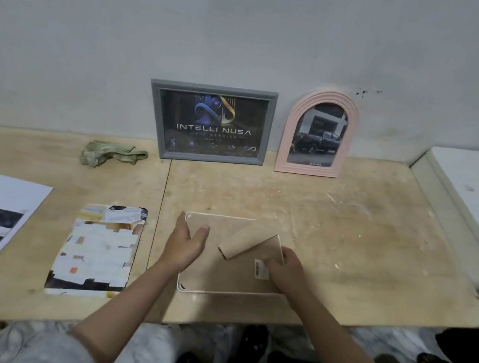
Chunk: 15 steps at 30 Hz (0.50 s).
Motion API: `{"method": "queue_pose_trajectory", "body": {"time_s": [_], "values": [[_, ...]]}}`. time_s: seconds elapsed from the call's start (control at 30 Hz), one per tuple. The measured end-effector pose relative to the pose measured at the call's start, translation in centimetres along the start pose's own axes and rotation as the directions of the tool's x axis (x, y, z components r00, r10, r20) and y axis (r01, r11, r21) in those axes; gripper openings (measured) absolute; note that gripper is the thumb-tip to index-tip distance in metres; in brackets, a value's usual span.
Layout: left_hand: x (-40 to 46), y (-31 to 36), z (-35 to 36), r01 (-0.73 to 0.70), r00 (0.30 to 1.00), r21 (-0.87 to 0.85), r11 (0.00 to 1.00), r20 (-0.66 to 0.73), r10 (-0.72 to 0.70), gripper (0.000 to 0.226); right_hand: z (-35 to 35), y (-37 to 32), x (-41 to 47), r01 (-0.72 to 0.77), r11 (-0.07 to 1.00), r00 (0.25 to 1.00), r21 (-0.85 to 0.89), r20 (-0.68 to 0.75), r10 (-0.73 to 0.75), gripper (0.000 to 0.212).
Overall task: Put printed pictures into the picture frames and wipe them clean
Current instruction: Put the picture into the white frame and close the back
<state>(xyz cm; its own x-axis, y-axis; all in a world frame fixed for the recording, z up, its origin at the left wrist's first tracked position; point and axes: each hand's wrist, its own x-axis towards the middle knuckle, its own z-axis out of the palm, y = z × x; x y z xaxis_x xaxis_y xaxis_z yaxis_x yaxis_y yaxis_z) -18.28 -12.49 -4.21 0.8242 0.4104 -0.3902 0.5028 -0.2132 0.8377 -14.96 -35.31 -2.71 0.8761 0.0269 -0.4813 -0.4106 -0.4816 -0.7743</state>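
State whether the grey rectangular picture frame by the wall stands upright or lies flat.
Upright: the grey rectangular picture frame stands on its lower edge on the wooden table, against the wall, print facing forward.

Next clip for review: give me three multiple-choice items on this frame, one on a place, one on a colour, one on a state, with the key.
1. Where does the crumpled green cloth lie?
A. left of the grey rectangular frame
B. on the white-rimmed frame
C. on the floor

2. What colour is the arched frame?
A. grey
B. pink
C. black

3. How does the white-rimmed frame under the left hand and right hand lie?
A. upright against the wall
B. hanging
C. flat, back side up

Key: 1 A, it lies on the wooden table beside that frame; 2 B, its ribbed rim is pink; 3 C, its brown backing and stand face up.
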Motion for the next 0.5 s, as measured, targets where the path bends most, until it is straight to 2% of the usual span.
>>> {"method": "queue_pose_trajectory", "body": {"time_s": [0.13, 0.27, 0.3, 0.4, 0.5], "values": [[0.7, -1.5, 0.3, -0.027, 0.999, 0.062, 0.998, 0.028, 0.025, 0.087, 0.9, 0.9, 0.1, -0.001, 1.000, 0.999, 0.002, 0.041, 0.001, 0.036], [1.1, -2.2, 0.6, -0.054, 0.999, 0.167, 0.984, 0.017, 0.051, 0.084, 1.6, 1.3, 0.4, 0.042, 0.999, 0.996, -0.009, 0.082, -0.041, 0.049], [1.1, -2.5, 0.7, -0.063, 0.998, 0.184, 0.981, 0.018, 0.061, 0.085, 1.8, 1.5, 0.4, 0.058, 0.997, 0.994, -0.046, 0.099, -0.053, 0.055], [1.2, -3.5, 0.9, -0.100, 0.995, 0.258, 0.961, 0.005, 0.102, 0.089, 2.3, 2.1, 0.4, 0.098, 0.965, 0.987, -0.243, 0.145, -0.063, 0.093], [1.6, -4.4, 0.8, -0.117, 0.992, 0.419, 0.900, -0.001, 0.130, 0.089, 2.8, 2.7, 0.4, 0.173, 0.888, 0.979, -0.427, 0.176, -0.107, 0.105]]}}
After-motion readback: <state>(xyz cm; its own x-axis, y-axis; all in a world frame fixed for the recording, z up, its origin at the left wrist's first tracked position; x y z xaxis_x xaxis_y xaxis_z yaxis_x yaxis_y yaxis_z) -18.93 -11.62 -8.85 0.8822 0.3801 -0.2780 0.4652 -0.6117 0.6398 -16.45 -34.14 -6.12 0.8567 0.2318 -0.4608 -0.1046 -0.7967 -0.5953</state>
